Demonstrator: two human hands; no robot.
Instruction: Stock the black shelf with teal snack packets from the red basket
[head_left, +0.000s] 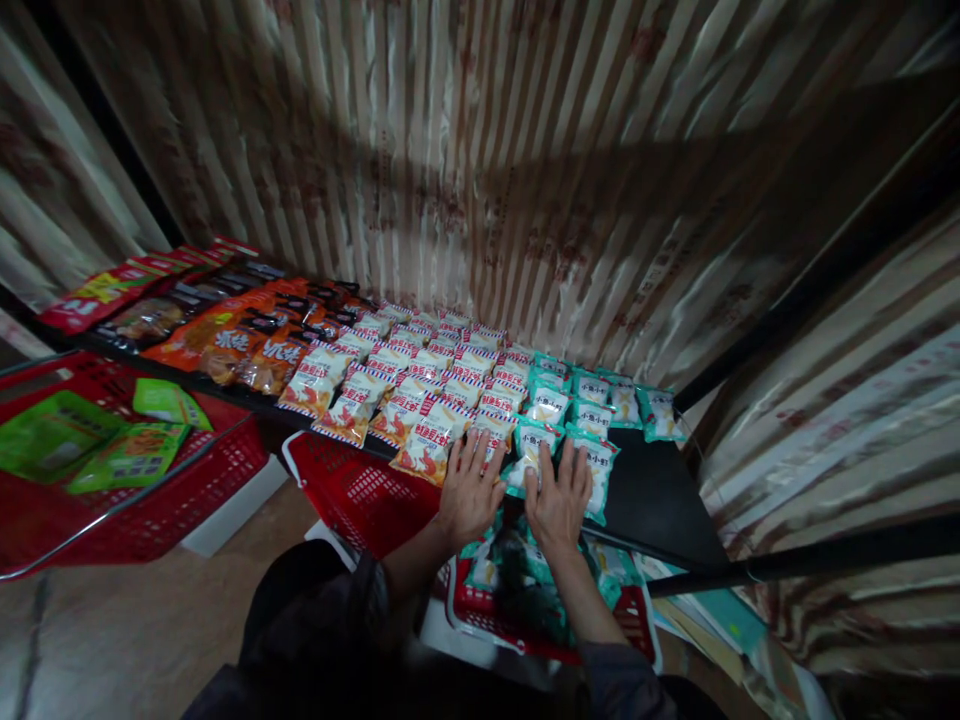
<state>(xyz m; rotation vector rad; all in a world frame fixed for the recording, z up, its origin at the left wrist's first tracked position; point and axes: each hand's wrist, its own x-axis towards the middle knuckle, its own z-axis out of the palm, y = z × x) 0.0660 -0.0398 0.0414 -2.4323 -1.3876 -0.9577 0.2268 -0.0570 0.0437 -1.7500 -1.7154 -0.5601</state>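
My left hand [471, 490] lies flat with fingers spread at the front edge of a black shelf [652, 490], touching a red-and-white snack bag [430, 448] and the packs beside it. My right hand [559, 497] lies flat next to it, fingers stretched out over teal snack packs [600, 462]. Rows of red-and-white bags [420, 375] and teal packs [592, 395] cover the shelf behind both hands. Neither hand grips anything.
A red basket [360, 495] sits below the shelf under my arms, holding more teal packs [517, 585]. Another red basket [112, 500] at left holds green packs [127, 455]. Orange bags [232, 350] and red packs [97, 295] fill the shelf's left end. Striped curtains hang behind.
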